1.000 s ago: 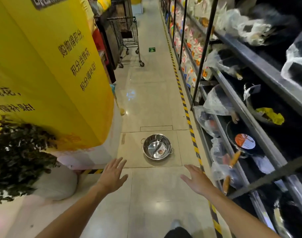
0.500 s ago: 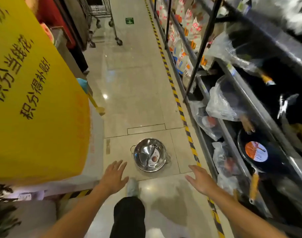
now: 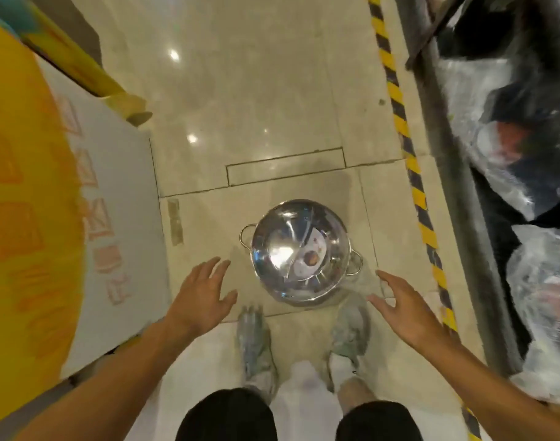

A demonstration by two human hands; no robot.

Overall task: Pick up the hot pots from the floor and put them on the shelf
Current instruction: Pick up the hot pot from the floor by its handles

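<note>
A shiny steel hot pot [image 3: 299, 253] with two small side handles and a round label inside stands on the tiled floor, just ahead of my feet. My left hand [image 3: 202, 297] hovers open to the pot's lower left, fingers spread, not touching it. To the lower right of the pot my right hand [image 3: 406, 310] is likewise open and apart from it. The shelf [image 3: 457, 192] runs along the right edge, its low tier filled with dark pans in plastic wrap.
A yellow-and-white display stand [image 3: 81, 202] crowds the left side. A yellow-black hazard stripe [image 3: 414, 173] on the floor borders the shelf base. My two shoes [image 3: 256, 348] stand right behind the pot. Bare tiles stretch ahead.
I have stepped up to the pot and the view has tipped down onto it. Both hands stay open and now flank the pot closely.
</note>
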